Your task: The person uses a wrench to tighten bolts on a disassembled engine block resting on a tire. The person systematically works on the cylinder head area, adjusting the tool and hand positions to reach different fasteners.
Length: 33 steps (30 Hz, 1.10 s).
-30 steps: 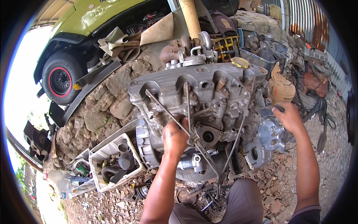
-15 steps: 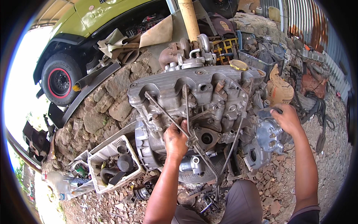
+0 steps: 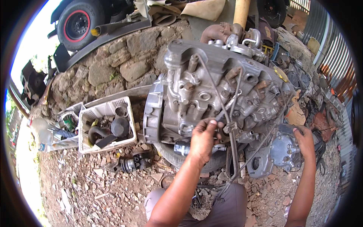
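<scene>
A grey metal engine block [image 3: 204, 96] stands before me, tilted in view. Thin metal pipes [image 3: 233, 149] run down its front and meet near my knees. My left hand [image 3: 205, 138] is at the engine's lower front, just left of the pipes. Its thumb and fingers are curled together; what they hold, if anything, I cannot make out. At the engine's right end, my right hand [image 3: 304, 142] grips the upper right edge of a round, bolted grey housing [image 3: 284, 150]. Its thumb lies over the dark rim, and the other fingers are partly hidden.
Left of the engine, a white plastic crate [image 3: 106, 148] holds hoses and dark parts. A tyre [image 3: 177, 159] lies beneath the engine, with a loose metal part [image 3: 132, 162] on the rubble nearby. Behind are a stone wall [image 3: 100, 72], a turbocharger [image 3: 242, 43] and a vehicle wheel [image 3: 77, 24].
The view has turned, so the engine appears tilted. My left hand has moved from behind the pipes to their left, its thumb now showing. My right hand remains on the housing.
</scene>
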### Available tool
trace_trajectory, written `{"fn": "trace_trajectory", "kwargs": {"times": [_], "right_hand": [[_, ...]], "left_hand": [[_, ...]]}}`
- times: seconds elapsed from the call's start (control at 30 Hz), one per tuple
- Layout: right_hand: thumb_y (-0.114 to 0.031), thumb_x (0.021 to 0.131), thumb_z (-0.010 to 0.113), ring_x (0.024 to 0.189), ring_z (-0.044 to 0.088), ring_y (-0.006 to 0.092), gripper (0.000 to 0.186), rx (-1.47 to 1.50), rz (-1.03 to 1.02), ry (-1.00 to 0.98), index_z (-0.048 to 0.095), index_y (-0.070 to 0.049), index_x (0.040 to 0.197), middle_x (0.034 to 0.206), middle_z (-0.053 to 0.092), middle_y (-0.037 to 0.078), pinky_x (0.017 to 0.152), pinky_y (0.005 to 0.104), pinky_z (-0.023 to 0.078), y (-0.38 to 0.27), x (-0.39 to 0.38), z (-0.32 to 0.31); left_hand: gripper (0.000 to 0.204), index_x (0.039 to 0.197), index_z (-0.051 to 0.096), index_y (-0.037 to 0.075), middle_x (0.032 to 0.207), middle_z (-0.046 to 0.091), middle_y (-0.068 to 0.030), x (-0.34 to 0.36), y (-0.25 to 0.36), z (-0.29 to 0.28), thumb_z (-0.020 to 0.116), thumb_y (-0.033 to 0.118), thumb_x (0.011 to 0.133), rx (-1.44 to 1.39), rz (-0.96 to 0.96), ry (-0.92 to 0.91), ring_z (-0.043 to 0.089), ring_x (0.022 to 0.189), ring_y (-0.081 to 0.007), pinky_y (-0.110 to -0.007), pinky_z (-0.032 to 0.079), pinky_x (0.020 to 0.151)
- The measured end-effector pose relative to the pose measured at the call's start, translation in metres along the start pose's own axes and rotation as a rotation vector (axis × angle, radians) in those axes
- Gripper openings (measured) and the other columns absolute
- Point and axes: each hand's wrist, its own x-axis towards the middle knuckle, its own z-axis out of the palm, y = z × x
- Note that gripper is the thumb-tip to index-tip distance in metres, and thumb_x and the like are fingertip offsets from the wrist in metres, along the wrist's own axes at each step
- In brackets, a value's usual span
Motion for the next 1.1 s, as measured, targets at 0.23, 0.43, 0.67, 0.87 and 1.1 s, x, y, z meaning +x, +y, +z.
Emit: {"fn": "trace_trajectory", "kwargs": {"times": [0.23,0.43,0.67,0.87,1.1], "right_hand": [[-0.025,0.090,0.058,0.082,0.057,0.0165,0.039,-0.072,0.104,-0.037,0.064,0.008,0.110,0.089,0.065,0.009,0.082,0.0306,0.045,0.000,0.002,-0.005],[-0.025,0.091,0.057,0.085,0.055,0.0148,0.038,-0.126,-0.011,0.027,0.063,0.008,0.110,0.091,0.065,0.008,0.083,0.0283,0.043,0.016,0.009,0.003],[-0.022,0.092,0.056,0.077,0.051,0.0108,0.030,-0.112,0.004,0.061,0.065,0.005,0.104,0.083,0.061,0.002,0.073,0.0266,0.041,0.013,0.007,0.006],[-0.019,0.091,0.056,0.081,0.052,0.0104,0.030,-0.101,0.066,0.038,0.065,0.003,0.109,0.087,0.063,0.002,0.075,0.0245,0.041,0.025,0.013,-0.003],[-0.020,0.096,0.060,0.107,0.057,0.0160,0.036,-0.113,-0.269,0.526,0.058,0.002,0.124,0.116,0.061,0.011,0.094,0.0301,0.045,-0.006,0.013,-0.018]], "left_hand": [[0.032,0.121,0.046,0.001,0.109,0.068,-0.0105,-0.005,-0.067,0.018,0.057,0.018,0.096,-0.024,-0.043,-0.539,0.061,0.071,-0.0108,-0.027,0.051,0.063],[0.035,0.119,0.052,-0.002,0.098,0.068,-0.0132,0.005,-0.089,0.039,0.055,0.019,0.092,0.234,0.108,-0.587,0.064,0.072,-0.0168,-0.032,0.051,0.065],[0.051,0.136,0.044,0.000,0.124,0.058,-0.0263,0.007,-0.095,0.048,0.056,0.016,0.088,0.328,0.240,-0.597,0.053,0.117,-0.0429,-0.043,0.043,0.099],[0.048,0.131,0.049,0.000,0.116,0.060,-0.0287,0.011,-0.097,0.047,0.057,0.019,0.087,0.320,0.239,-0.617,0.057,0.109,-0.0436,-0.046,0.045,0.095],[0.034,0.116,0.059,0.001,0.098,0.068,-0.0186,0.017,-0.080,0.032,0.054,0.016,0.086,0.246,0.244,-0.852,0.065,0.093,-0.0358,-0.041,0.048,0.082]]}}
